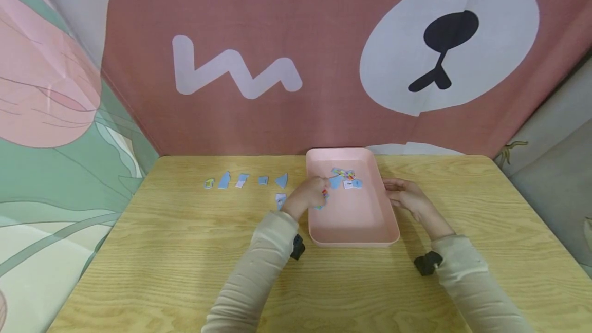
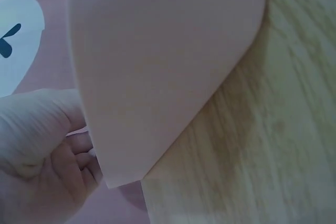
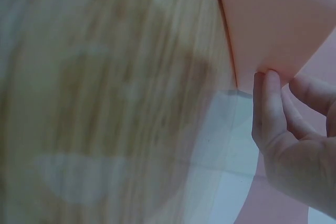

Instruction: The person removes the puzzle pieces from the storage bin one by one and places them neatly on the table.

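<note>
My left hand (image 1: 309, 193) reaches over the left rim of a pink tray (image 1: 353, 220), its fingers bent above the jigsaw-like paper pieces inside. A colorful piece (image 1: 325, 200) shows from under this hand, partly covered; I cannot tell whether the fingers pinch it. Close to the fingertips lie a blue piece (image 1: 335, 182), a multicolored piece (image 1: 344, 172) and a white-and-blue piece (image 1: 356, 184). In the left wrist view the tray wall (image 2: 163, 77) hides the fingertips. On the other side, my right hand (image 1: 409, 197) touches the tray's outer right wall (image 3: 273, 30) with extended fingers (image 3: 272, 103).
Left of the tray, a row of small pieces lies on the wooden table (image 1: 162, 261), among them a yellowish one (image 1: 209, 183) and a blue triangle (image 1: 281, 181). Another piece (image 1: 280, 200) is beside the left wrist. A pink printed cloth (image 1: 231, 122) hangs behind the table.
</note>
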Demonstrator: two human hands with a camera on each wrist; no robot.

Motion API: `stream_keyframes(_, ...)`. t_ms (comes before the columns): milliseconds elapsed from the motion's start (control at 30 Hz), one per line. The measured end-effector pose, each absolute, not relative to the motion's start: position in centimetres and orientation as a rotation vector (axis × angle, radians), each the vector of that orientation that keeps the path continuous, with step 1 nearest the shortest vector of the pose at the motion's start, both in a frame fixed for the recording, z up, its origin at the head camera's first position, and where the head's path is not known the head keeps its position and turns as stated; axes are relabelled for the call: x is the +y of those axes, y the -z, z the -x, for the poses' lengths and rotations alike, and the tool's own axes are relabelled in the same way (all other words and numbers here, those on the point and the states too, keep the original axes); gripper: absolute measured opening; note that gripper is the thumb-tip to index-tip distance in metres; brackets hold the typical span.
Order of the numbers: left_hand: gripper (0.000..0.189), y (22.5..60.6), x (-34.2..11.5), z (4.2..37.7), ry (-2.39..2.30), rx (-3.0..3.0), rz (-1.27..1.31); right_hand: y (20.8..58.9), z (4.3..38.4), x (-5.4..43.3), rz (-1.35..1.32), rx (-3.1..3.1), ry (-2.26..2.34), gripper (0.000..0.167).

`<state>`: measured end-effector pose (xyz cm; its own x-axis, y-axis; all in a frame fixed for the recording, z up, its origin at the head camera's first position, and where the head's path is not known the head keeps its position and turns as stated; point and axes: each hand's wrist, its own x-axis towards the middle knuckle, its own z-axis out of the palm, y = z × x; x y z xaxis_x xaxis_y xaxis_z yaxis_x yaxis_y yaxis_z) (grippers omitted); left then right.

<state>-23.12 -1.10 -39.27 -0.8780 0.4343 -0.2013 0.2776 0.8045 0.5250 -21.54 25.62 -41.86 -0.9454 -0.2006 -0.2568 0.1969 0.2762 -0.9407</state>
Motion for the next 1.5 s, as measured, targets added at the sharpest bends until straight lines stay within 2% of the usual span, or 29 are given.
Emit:
stream_keyframes(100, 0.047, 39.3, -0.9, 23.2, -0.578, 2.713, -0.566, 41.9, 21.6, 25.7, 0.017, 2.233, 1.715, 0.054)
stream_keyframes(500, 0.006, 39.3, -0.1, 22.6, -0.263, 2.763, -0.629, 41.6, 21.4, 25.5, -0.026, 2.238, 1.700, 0.055)
stream_keyframes(567, 0.015, 39.2, -0.2, 22.5, -0.248, 2.763, -0.631, 41.5, 21.4, 25.5, -0.012, 2.248, 1.690, 0.056)
stream_keyframes(700, 0.050, 39.3, -0.3, 22.5, -0.266, 2.758, -0.658, 41.5, 21.4, 25.4, -0.002, 2.270, 1.667, 0.055)
stream_keyframes(767, 0.057, 39.5, -0.5, 22.5, -0.276, 2.766, -0.696, 41.4, 21.4, 25.5, -0.007, 2.279, 1.652, 0.055)
stream_keyframes(1067, 0.058, 40.0, -1.1, 22.7, -0.405, 2.731, -0.758, 41.3, 21.2, 25.5, -0.006, 2.285, 1.605, 0.056)
stream_keyframes(1300, 0.043, 40.1, -1.8, 22.9, -0.631, 2.690, -0.860, 41.3, 21.1, 25.4, -0.009, 2.308, 1.587, 0.055)
stream_keyframes(1500, 0.038, 40.0, -2.4, 23.0, -0.876, 2.589, -0.736, 41.3, 21.2, 25.5, -0.017, 2.298, 1.580, 0.055)
